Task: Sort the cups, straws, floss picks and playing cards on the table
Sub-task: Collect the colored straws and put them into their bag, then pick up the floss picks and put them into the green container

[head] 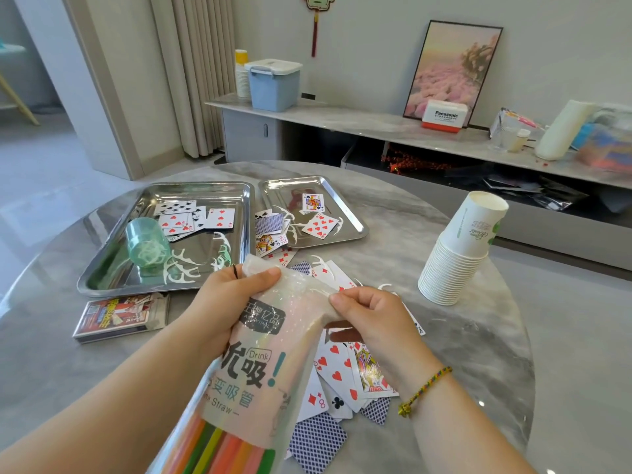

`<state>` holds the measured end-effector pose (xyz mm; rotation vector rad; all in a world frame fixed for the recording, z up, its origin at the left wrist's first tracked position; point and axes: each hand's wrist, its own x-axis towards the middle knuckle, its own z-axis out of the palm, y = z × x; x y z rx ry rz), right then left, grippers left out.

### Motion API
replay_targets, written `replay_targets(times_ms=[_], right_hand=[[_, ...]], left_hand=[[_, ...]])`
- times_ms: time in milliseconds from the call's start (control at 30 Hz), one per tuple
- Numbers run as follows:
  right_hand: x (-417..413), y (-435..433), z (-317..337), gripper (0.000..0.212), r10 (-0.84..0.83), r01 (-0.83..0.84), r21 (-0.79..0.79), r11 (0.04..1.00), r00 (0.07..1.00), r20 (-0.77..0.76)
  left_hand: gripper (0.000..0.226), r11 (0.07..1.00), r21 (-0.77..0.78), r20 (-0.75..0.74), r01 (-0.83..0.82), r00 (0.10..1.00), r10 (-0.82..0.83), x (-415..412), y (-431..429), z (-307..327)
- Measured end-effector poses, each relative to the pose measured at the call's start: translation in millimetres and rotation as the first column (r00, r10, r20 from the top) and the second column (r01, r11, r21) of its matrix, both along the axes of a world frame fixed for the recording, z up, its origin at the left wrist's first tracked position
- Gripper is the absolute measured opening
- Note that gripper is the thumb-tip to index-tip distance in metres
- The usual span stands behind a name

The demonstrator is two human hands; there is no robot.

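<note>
Several cards [337,371] under straw bag [253,364], straws [219,449] cropped

Round grey marble table [496,354] carries large rectangular steel tray [106,248]. Right of it: smaller steel tray [342,206], loose playing cards [338,371], white paper-cup stack [458,254]. Just in front: red card box [119,316].
</note>
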<state>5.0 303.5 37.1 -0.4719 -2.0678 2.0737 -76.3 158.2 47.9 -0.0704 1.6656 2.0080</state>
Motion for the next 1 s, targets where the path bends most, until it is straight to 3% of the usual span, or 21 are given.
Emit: replay_targets(times_ms=[167,300,500,600,733,800,867,1000], right_hand=[[-2.9,0.3,-0.2,0.025,-0.114,0.113,-0.044,0.993,0.993,-0.011],[-2.0,0.8,-0.4,0.026,-0.079,0.080,-0.135,0.988,0.997,0.012],[-2.9,-5.4,3.0,0.036,-0.167,0.163,-0.189,0.968,0.986,-0.006],[0.2,-8.4,1.7,0.018,0.012,0.005,-0.193,0.981,0.996,0.087],[8.2,-11.1,1.5,0.057,0.392,-0.356,-0.183,0.916,0.892,0.227],[10.7,-10.6,1.0,0.050,0.507,-0.493,-0.123,0.862,0.827,0.244],[9.8,-10.3,-4.4,0.045,0.500,-0.504,-0.057,0.862,0.825,0.265],[2.6,-2.9,-17.0,0.052,0.284,-0.311,0.055,0.949,0.917,0.278]], left_hand=[[0.008,0.999,0.041,0.006,-0.009,1.000,0.008,0.8,8.8,2.3],[0.009,0.998,0.056,-0.002,-0.042,0.999,0.042,-0.9,9.6,3.9],[0.015,0.994,0.074,0.011,-0.083,0.997,0.082,4.6,12.3,3.1],[0.014,0.989,0.080,0.001,-0.123,0.992,0.123,1.7,14.2,1.7],[0.011,0.960,0.099,0.006,-0.263,0.965,0.264,-8.7,12.2,2.0],[0.014,0.937,0.119,0.025,-0.329,0.944,0.328,-13.9,10.7,5.2],[0.017,0.922,0.118,0.031,-0.369,0.929,0.368,-19.5,10.1,7.8],[0.025,0.955,0.022,-0.037,-0.296,0.954,0.297,-32.2,17.2,5.3]])
